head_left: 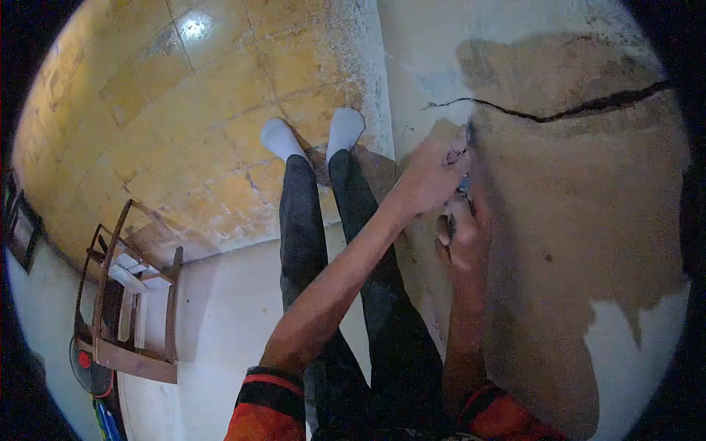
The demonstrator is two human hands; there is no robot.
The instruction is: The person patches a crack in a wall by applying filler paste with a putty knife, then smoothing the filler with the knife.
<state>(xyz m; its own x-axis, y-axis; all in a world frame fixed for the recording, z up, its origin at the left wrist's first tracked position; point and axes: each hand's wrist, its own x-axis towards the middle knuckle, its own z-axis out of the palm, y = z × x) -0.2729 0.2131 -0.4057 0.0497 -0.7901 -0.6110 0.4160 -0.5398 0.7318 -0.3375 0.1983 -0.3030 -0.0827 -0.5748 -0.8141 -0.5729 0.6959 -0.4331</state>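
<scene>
Ideally, the right hand (pixel 468 239) is gripping the tool (pixel 463 185) steadily, with the left hand (pixel 432 170), its hold unclear, bracing beside it.

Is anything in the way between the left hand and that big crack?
Nothing visible blocks it. The left hand is close to the thin end of the crack; only a narrow dark object beside the hand points that way. Its shape is unclear.

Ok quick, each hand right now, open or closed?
Left hand: can't tell, its grip is hidden.
Right hand: closed on a small tool, type unclear.
</scene>
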